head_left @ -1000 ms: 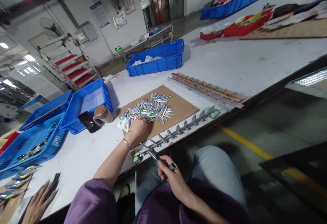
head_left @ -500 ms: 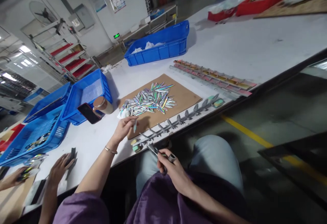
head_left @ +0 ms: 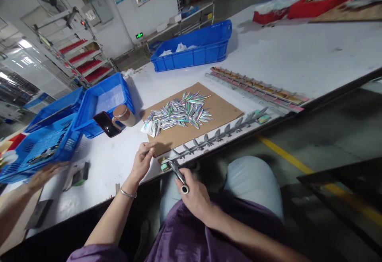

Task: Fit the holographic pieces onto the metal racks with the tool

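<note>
My left hand [head_left: 143, 161] is closed in a pinch just off the near left corner of the brown cardboard sheet [head_left: 225, 110]. What sits between its fingertips is too blurred to make out. My right hand [head_left: 194, 193] is wrapped round a shiny metal tool with a tube-like body and a round open end [head_left: 180, 179]. The tool's far tip lies by the left end of a long grey rack [head_left: 209, 142] with upright leaf-shaped pieces along it. Foam blocks [head_left: 165, 165] support the rack's ends. On the cardboard lies a pile of shiny fish-shaped pieces [head_left: 182, 110].
Left of the pile are a phone [head_left: 106, 124], a mug [head_left: 124, 115] and blue crates [head_left: 104, 98]. Behind stands another blue crate [head_left: 191, 53]. Pink and yellow strips [head_left: 253, 87] lie to the right. A co-worker's hand [head_left: 44, 174] is at far left.
The left hand has come lower relative to the cardboard, and the shiny piece in its pinch no longer shows clearly. The right hand's tool has turned. The co-worker's hand has left a dark block.
</note>
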The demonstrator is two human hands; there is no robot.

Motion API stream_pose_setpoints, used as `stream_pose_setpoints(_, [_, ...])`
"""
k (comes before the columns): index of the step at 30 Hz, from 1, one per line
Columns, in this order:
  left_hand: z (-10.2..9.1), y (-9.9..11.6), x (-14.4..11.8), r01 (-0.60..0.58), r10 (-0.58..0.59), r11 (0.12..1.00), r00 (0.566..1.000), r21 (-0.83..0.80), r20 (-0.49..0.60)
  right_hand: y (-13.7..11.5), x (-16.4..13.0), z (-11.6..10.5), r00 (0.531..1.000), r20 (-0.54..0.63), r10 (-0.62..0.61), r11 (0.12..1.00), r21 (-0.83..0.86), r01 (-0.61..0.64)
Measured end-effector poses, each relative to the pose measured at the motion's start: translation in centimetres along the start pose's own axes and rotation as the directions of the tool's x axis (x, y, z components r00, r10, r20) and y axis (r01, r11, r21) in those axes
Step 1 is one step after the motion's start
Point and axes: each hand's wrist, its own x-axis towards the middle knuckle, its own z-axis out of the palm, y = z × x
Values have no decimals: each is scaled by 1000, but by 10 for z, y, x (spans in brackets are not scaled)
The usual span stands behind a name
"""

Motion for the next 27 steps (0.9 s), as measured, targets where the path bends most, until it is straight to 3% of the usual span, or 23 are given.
stream_pose_setpoints(2, [-1,-1,-2,-14,14,1000,1000,-12,10,1,0,-2,989,27,-148,893,-426,145])
stream_pose_setpoints(5, [1,-1,-5,35,-35,999,997,-4,63,-2,2,-5,971,91,-220,684,-695,220])
stream_pose_setpoints(14, [4,-3,2,-111,52,982,937,153,347,-6,2,-10,969,147,-198,644,-725,242])
stream_pose_setpoints(17, [4,1,8,-178,93,968,910,177,403,-5,1,-11,973,147,-179,684,-692,231])
stream_pose_setpoints(20, [7,9,13,-293,158,928,870,231,467,-1,-1,-9,987,96,-127,837,-524,158])
stream_pose_setpoints(22, [9,13,15,-352,186,898,848,265,496,2,-2,-6,999,33,-30,977,-209,36])
stream_pose_setpoints(23, [10,14,15,-369,192,886,842,279,505,3,-1,-5,998,16,57,998,31,-57])
stream_pose_setpoints(24, [11,15,15,-379,193,878,839,291,508,5,0,-3,986,48,158,943,290,-165])
stream_pose_setpoints(26, [12,17,14,-379,189,873,843,307,503,7,3,-3,922,250,296,635,670,-385])
stream_pose_setpoints(27, [12,17,14,-374,185,874,846,310,499,8,5,-4,881,354,315,482,740,-469])
